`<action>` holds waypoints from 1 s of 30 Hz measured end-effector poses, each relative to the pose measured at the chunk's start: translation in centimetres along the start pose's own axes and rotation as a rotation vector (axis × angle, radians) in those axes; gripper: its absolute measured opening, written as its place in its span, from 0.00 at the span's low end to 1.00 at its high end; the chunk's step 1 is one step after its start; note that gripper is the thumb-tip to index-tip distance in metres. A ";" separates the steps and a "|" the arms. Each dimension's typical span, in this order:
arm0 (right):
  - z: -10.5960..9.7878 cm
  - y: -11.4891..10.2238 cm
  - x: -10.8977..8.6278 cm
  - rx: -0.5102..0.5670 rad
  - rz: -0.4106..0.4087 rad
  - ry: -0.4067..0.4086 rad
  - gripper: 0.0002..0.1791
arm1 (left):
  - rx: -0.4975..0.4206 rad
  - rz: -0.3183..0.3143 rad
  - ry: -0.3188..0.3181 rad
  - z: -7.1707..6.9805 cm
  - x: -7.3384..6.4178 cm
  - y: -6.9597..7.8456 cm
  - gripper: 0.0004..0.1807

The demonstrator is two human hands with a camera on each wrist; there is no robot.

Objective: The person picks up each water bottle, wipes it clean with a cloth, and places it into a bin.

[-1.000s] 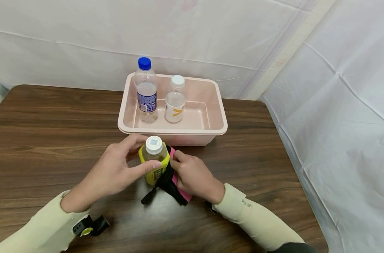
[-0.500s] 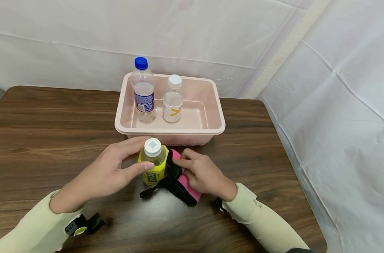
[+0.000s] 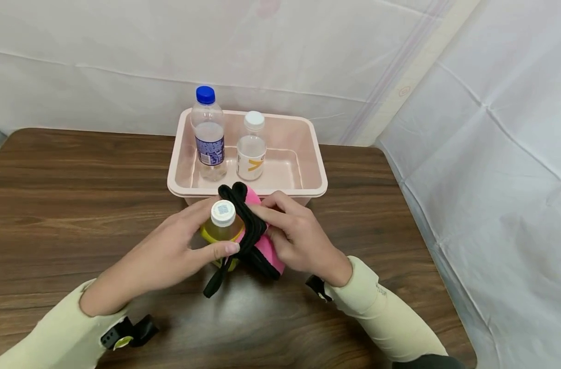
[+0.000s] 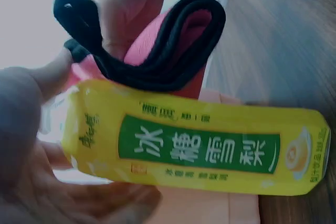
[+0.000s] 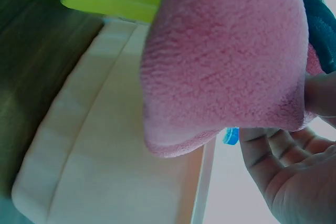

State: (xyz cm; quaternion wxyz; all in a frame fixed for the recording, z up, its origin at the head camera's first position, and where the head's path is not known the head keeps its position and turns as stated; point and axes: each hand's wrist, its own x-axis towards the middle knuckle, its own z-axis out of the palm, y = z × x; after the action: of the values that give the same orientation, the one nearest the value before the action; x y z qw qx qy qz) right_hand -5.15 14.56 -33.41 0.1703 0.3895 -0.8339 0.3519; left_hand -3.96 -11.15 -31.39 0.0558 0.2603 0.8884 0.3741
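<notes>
A bottle of yellow drink (image 3: pixel 223 213) with a white cap stands upright on the table, in front of the bin. My left hand (image 3: pixel 169 251) grips its upper part, thumb in front and fingers behind. In the left wrist view the yellow label (image 4: pixel 199 148) with its green panel faces the camera. A folded pink fleecy cloth (image 3: pixel 268 252) with black edging and a black loop is pinched in my right hand (image 3: pixel 299 236). It overlaps the bottle's right side, and the loop hangs down in front. Its pink pile (image 5: pixel 226 51) fills much of the right wrist view.
Just behind the hands sits a pale pink plastic bin (image 3: pixel 303 192). Inside it stand a clear bottle with a blue cap (image 3: pixel 210 136) and a shorter one with a white cap (image 3: pixel 251 148). White sheeting (image 3: pixel 123 51) hangs behind and to the right of the wooden table (image 3: pixel 77 195).
My right hand has raised the cloth and shifted it away from me against the bottle's upper right side. The bottle stays nearly in place under my left hand.
</notes>
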 end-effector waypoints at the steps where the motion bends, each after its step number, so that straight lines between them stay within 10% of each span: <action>1: 0.1 -0.1 0.1 -0.005 0.004 -0.003 0.23 | 0.021 -0.019 0.008 0.1 0.0 0.1 0.33; 7: 0.6 -0.7 0.1 -0.061 0.071 -0.018 0.24 | 0.132 -0.130 0.051 0.7 -0.3 0.9 0.38; 20: 3.6 -2.0 -2.1 -0.256 0.169 -0.042 0.24 | 0.198 -0.105 0.201 2.0 -0.3 1.5 0.31; 30: 6.3 0.5 -3.0 -0.362 0.223 -0.369 0.09 | 0.118 -0.133 0.245 2.0 -0.5 0.9 0.31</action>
State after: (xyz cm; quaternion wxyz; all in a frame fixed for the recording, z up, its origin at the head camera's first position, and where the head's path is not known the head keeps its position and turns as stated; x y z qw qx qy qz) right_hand -3.68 11.83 -39.72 0.0426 0.3160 -0.9378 0.1372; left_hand -2.56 -9.64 -32.23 -0.0439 0.1564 0.9243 0.3455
